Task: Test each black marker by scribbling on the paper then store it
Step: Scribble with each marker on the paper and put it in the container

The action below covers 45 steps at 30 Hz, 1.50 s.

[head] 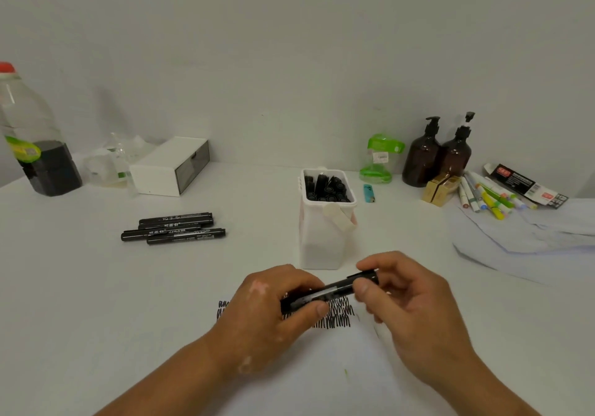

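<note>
I hold one black marker (335, 290) level above the paper (322, 367). My left hand (273, 309) grips its barrel and my right hand (409, 299) pinches its right end, the cap end. Black scribbles (338, 315) cover the paper just under the marker, partly hidden by my left hand. Behind my hands stands a white bin (325, 238) with several black markers (326, 188) upright inside. Several more black markers (174, 227) lie in a row on the table to the left.
A white drawer box (167, 167) and a large bottle (35, 138) with dark liquid stand back left. Back right are a green tape dispenser (380, 158), two brown pump bottles (438, 154), a blue lighter (368, 193), coloured markers (489, 198) and loose sheets (531, 235).
</note>
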{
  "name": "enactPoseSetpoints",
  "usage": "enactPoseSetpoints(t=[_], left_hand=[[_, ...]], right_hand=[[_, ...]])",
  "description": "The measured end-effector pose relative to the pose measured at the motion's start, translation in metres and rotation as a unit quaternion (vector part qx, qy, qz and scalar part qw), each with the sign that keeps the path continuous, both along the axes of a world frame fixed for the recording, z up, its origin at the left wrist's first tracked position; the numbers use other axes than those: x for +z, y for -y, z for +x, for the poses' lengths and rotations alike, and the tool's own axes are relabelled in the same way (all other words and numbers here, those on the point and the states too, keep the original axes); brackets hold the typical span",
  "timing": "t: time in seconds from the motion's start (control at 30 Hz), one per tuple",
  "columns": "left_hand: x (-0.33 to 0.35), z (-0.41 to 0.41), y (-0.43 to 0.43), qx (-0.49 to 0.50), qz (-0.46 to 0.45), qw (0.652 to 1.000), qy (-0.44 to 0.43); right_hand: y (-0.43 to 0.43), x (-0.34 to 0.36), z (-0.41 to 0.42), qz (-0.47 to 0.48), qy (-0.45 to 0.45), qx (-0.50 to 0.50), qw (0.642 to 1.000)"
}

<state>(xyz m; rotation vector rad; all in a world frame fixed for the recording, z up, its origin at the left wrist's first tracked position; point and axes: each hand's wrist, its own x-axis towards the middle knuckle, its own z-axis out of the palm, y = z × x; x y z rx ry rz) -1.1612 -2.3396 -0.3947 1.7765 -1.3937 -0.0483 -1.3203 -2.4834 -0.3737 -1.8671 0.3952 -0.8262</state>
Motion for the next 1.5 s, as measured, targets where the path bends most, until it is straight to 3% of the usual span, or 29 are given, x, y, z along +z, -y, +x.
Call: enactPoseSetpoints(t=[0.13, 0.37, 0.57, 1.07, 1.23, 1.33, 1.5], left_hand=[[-0.003, 0.009, -0.002, 0.059, -0.005, 0.995, -0.078], [-0.005, 0.021, -0.003, 0.119, -0.014, 0.989, -0.085], [-0.006, 0.024, -0.003, 0.126, -0.017, 0.988, -0.089], [-0.009, 0.029, -0.004, 0.132, -0.022, 0.986, -0.098], [-0.009, 0.030, -0.003, 0.132, -0.025, 0.985, -0.108], [-0.010, 0.030, -0.003, 0.130, -0.024, 0.986, -0.105], [-0.010, 0.030, -0.002, 0.130, -0.019, 0.986, -0.101]], right_hand=[[0.020, 0.027, -0.002, -0.080, 0.036, -0.074, 0.993], [0.046, 0.115, 0.037, -0.180, 0.109, -0.172, 0.962], [0.068, 0.152, 0.089, -0.301, -0.004, -0.182, 0.936], [0.075, 0.125, 0.156, -0.377, -0.268, -0.084, 0.882], [0.070, 0.116, 0.157, -0.414, -0.344, -0.082, 0.839], [0.065, 0.109, 0.157, -0.431, -0.370, -0.072, 0.820], [0.061, 0.106, 0.155, -0.423, -0.354, -0.075, 0.831]])
